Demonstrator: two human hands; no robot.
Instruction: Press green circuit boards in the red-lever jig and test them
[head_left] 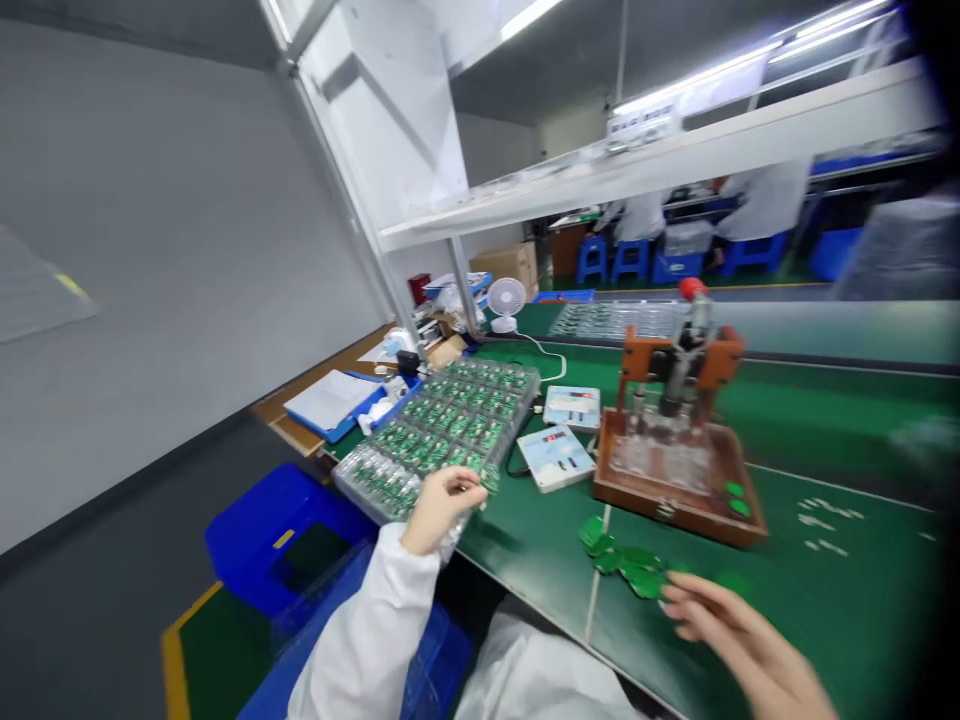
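Observation:
My left hand [441,508], in a white sleeve, is closed in a pinch over the near right corner of a clear compartment tray [517,410] full of small green boards. At its fingertips is a small green circuit board [490,479], slightly blurred. My right hand [731,630] is over the green bench with thumb and fingers drawn together; what they hold, if anything, is too blurred to make out. Just left of those fingertips lies a loose cluster of green boards [637,572]. Behind them stands a press fixture [679,375] with a red knob, in a brown wooden tray [637,500].
Two white control boxes [556,458] lie between tray and fixture. A small white fan [506,303] stands behind. Small pale parts [825,515] are scattered at right. A blue stool [292,530] is at lower left. A white shelf [645,170] spans above; people sit beyond.

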